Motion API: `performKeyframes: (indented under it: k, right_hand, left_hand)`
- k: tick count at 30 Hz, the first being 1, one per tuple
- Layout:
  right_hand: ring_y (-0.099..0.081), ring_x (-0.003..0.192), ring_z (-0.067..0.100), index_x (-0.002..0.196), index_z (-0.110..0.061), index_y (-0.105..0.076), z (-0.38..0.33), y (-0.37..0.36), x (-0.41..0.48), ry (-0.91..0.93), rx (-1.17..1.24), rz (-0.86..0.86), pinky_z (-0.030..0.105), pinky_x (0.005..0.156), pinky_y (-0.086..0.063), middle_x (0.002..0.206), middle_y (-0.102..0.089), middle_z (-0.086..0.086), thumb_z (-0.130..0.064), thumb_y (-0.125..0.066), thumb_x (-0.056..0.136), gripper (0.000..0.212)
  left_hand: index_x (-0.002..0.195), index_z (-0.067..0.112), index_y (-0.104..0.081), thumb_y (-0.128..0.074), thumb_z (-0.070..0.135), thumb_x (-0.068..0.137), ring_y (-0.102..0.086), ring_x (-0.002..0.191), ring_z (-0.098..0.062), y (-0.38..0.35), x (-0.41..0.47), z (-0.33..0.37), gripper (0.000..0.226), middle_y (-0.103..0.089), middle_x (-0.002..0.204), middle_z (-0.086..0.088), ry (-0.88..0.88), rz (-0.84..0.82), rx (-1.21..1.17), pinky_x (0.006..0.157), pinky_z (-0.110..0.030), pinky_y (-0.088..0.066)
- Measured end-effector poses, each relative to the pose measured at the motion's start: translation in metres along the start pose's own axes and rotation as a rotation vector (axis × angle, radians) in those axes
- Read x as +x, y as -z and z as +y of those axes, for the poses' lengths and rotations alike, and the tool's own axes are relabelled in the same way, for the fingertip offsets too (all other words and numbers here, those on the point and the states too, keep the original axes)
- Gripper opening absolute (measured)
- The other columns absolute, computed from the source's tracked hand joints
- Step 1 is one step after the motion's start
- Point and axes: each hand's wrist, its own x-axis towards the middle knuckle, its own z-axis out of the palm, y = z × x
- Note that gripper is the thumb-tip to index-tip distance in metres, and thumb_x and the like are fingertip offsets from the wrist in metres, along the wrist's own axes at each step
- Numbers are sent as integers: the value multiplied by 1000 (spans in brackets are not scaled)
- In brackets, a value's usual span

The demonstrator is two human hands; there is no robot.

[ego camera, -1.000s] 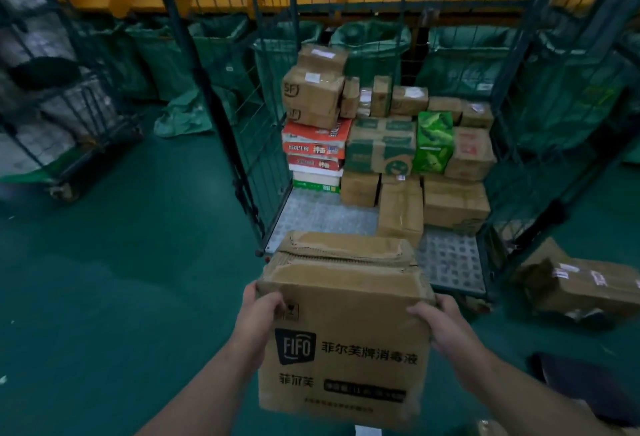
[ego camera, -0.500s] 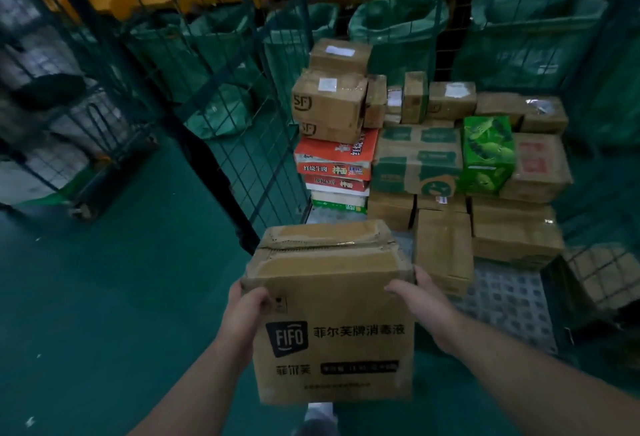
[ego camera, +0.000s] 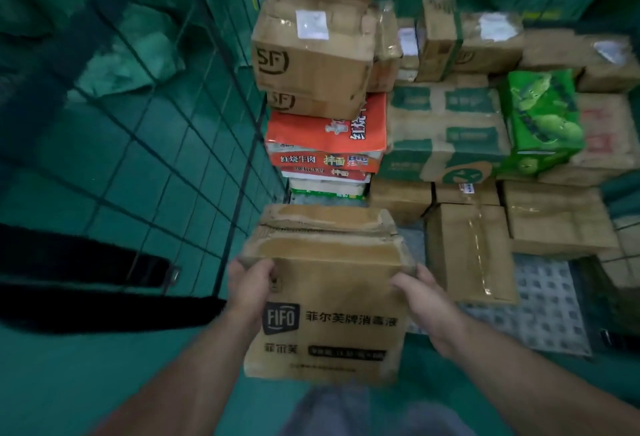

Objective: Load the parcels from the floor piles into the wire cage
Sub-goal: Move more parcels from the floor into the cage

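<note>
We hold the FIFO box (ego camera: 329, 297) off the floor at the wire cage (ego camera: 239, 200) mouth, left hand (ego camera: 251, 283) and right hand (ego camera: 426, 300) gripping its upper corners. Risks: the torn top flaps could give under our grip, and bumping the tall SF stack (ego camera: 311, 61) could topple it.

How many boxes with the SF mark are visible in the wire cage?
2. The upper SF box is high on the left; the lower SF box lies directly under it. More may be hidden.
</note>
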Motion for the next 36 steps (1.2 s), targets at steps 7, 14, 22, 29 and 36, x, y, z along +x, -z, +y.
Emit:
performKeyframes:
  k: [7,14,22,29,36]
  right_hand:
    - [-70,100,17,125,-33,-59,-37,-24,124,-28,99,69,30,76,-53,108,-74,-3,-21,-60,98,29]
    - [-71,104,19,134,-36,-54,-42,-40,212,-23,185,86,44,95,-55,115,-74,-4,-27,-63,96,41]
    - [-64,117,17,142,-40,-47,-33,-34,254,-14,152,8,42,101,-48,121,-71,-12,-30,-64,95,51]
    - [-65,101,12,123,-56,-50,-1,-35,271,-74,51,-63,35,88,-51,108,-72,-18,-19,-62,97,47]
    - [-64,76,11,104,-21,-49,34,-80,289,-105,178,127,32,70,-53,90,-68,2,-36,-70,92,28]
  left_hand:
    - [145,30,-32,-64,57,68,-63,102,-36,-59,116,42,87,-54,130,-11,14,166,129,88,-53,-58]
    - [146,32,-27,-69,55,82,-63,99,-38,-98,184,48,80,-57,115,-8,131,198,69,88,-58,-58]
    - [140,25,-36,-65,12,98,-57,112,-33,-120,224,55,53,-51,122,-9,218,94,-270,95,-58,-55]
    - [143,27,-38,-59,5,101,-63,98,-27,-130,243,10,52,-54,117,-8,190,164,-438,84,-47,-59]
    - [150,18,-32,-53,-6,100,-65,107,-35,-112,278,-26,60,-60,126,-14,187,213,-526,89,-54,-57]
